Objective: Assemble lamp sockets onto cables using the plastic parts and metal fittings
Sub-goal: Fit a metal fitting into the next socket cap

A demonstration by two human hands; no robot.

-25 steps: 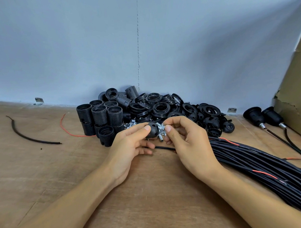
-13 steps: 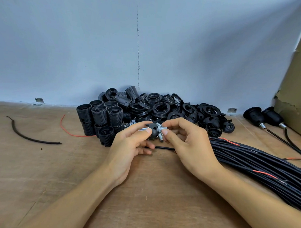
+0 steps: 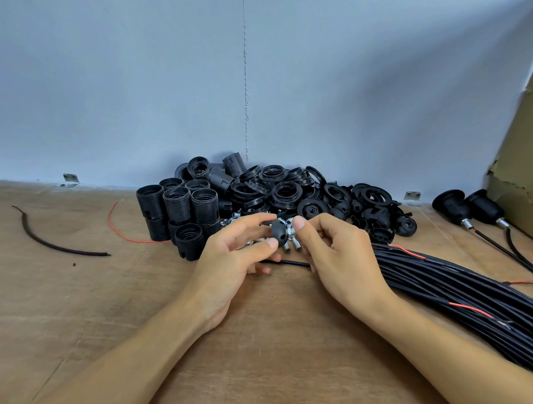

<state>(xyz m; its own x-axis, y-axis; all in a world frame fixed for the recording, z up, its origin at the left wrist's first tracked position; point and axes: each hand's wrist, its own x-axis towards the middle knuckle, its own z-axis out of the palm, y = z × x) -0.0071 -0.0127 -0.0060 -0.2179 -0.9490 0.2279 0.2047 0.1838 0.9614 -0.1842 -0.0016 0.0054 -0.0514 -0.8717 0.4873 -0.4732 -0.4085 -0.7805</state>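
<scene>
Cap (image 3: 277,235) of black plastic pinched in left grip (image 3: 236,258) just above counter (image 3: 74,301), before parts heap (image 3: 289,193), with small metal fitting (image 3: 290,230) pinched in right grip (image 3: 332,258) touching cap's right face, axis seemingly pointing left into it, cable (image 3: 287,263) lying beneath both.

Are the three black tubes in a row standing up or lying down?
Standing up: the three ribbed tubes show round open tops facing upward, and their sides run straight up.

black sockets (image 3: 175,212), black cables (image 3: 455,287), brown table (image 3: 74,301)
</scene>
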